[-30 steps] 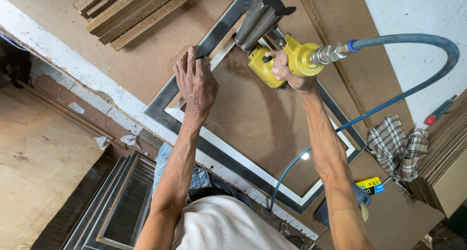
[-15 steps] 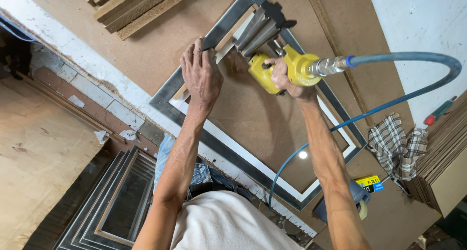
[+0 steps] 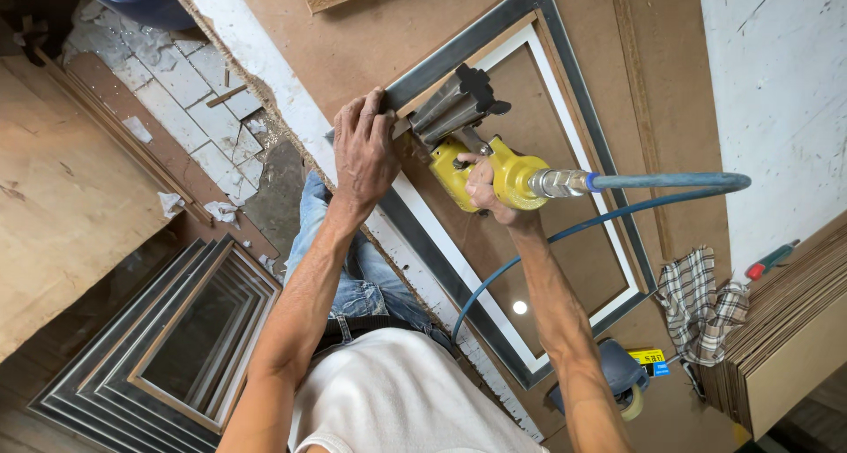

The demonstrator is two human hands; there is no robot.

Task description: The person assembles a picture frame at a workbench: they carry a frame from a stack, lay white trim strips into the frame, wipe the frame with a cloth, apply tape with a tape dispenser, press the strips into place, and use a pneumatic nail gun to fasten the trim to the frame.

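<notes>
Looking down, we list what lies before us, near to far.
Stacked frames: a nest of grey and wood picture frames [image 3: 168, 347] leans on the floor below our left elbow, well apart from the work.
Left hand: our left hand [image 3: 363, 149] lies palm down with fingers spread, pressing on the grey frame's corner at the bench edge; it is closed around nothing.
Right hand: our right hand [image 3: 487, 188] is wrapped tight around the handle of the yellow pneumatic nail gun [image 3: 481, 153], a finger curled at the trigger side.
Nail gun: its grey magazine [image 3: 452, 109] points to the frame corner just beside the left hand's fingertips; the blue air hose [image 3: 670, 181] runs off its rear, loops right and comes back beneath our forearm.
Grey frame: the grey picture frame [image 3: 578, 127] with a white inner border lies flat on the brown workbench [image 3: 353, 38], a brown backing board filling it.
Small package: a yellow and blue box [image 3: 651, 361] sits past the frame's near right corner, beside a tape roll [image 3: 630, 404].
Cloth: a checked rag [image 3: 706, 305] lies right of the frame, near a red-handled screwdriver [image 3: 771, 259].
Edges: the bench's crumbled white edge [image 3: 265, 65] runs diagonally at our left; bare board is open above the frame.
</notes>
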